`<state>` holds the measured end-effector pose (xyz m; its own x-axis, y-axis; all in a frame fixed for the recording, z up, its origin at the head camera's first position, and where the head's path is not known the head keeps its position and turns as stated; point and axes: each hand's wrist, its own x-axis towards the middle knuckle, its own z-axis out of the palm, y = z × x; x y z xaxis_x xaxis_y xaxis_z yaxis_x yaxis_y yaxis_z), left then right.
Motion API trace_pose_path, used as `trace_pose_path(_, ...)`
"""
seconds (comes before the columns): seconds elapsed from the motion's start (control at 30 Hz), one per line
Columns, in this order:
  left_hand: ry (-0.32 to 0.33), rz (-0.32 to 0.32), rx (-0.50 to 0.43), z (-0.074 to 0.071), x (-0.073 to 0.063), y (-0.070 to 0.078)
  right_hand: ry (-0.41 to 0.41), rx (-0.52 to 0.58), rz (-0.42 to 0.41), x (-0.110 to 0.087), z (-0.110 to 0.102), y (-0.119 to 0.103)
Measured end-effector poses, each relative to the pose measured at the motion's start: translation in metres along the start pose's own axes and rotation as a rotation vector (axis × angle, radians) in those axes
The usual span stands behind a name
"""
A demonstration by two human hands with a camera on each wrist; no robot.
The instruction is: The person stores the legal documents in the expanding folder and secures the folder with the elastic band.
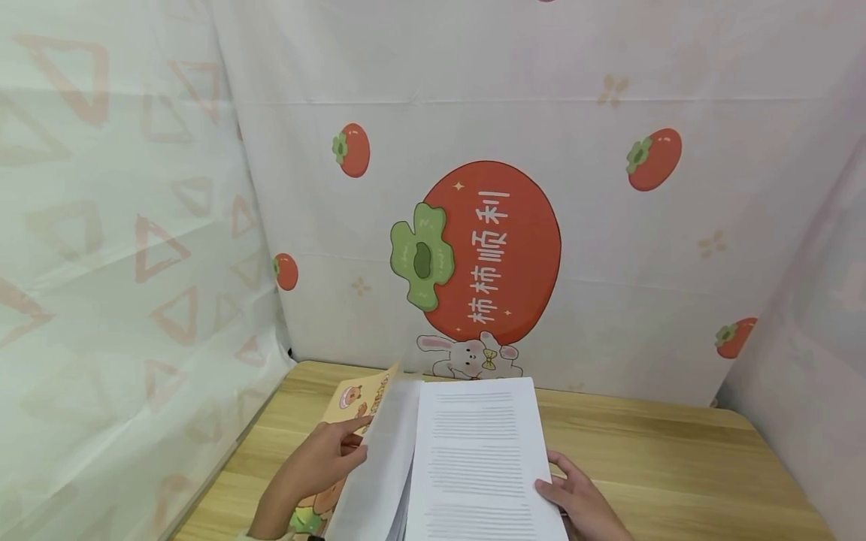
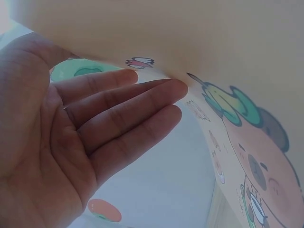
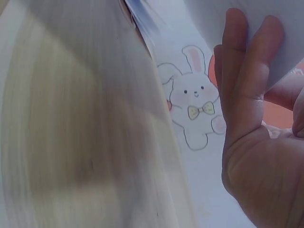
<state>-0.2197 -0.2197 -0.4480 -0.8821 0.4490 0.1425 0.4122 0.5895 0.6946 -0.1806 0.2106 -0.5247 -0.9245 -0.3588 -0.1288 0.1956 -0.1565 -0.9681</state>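
Open book (image 1: pixel 473 458) lying near the front left of the wooden tabletop (image 1: pixel 649 451), printed page of grey text lines facing up on the right half, a thick white sheaf of pages (image 1: pixel 379 466) standing tilted at the spine, and a peach-coloured cover with cartoon animals (image 1: pixel 358 402) raised on the far left side. Left hand (image 1: pixel 318 458) pressed flat against that lifted cover and sheaf, fingers (image 2: pixel 137 102) straight and together, tips touching the illustrated inside of the cover, curled round nothing. Right hand (image 1: pixel 575 500) at the lower right edge of the text page, fingers (image 3: pixel 242 71) nearly straight, lying along the paper's underside and edge; whether the thumb pinches the page cannot be told from these views. Judged from how things lie: book already opened and spread, most of the block resting on the right, only the cover and a slim portion raised on the left, so the leafing looks barely begun, with nearly all pages left to turn. No other loose object visible on the tabletop. Behind the book, a white cloth backdrop (image 1: pixel 609 225) printed with a large orange persimmon bearing white characters (image 1: pixel 487 252), small persimmons scattered about, and a white rabbit with a yellow bow (image 1: pixel 473 359) just above the tabletop's far edge. On the left, a pale curtain with faint orange triangles (image 1: pixel 122 248).
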Motion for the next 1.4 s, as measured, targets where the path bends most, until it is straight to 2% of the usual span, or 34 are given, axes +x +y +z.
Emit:
trace_pose_path(0.23,-0.012,-0.005,-0.033,0.000,-0.002,0.001,0.030,-0.033,0.007,0.009,0.019,0.001)
trace_pose_path(0.53,-0.036,0.013,-0.041,0.005,0.001,0.001,0.032,-0.012,-0.007,0.022,0.031,0.002)
trace_pose_path(0.83,-0.028,0.030,-0.045,0.005,0.000,0.002,-0.002,0.038,-0.032,0.036,0.042,0.000)
trace_pose_path(1.2,-0.044,0.012,-0.018,0.007,0.001,0.002,0.109,-0.021,-0.016,0.052,0.057,0.001)
trace_pose_path(1.4,-0.047,0.014,-0.008,0.007,0.001,0.004,0.125,-0.023,-0.022,0.057,0.066,0.003)
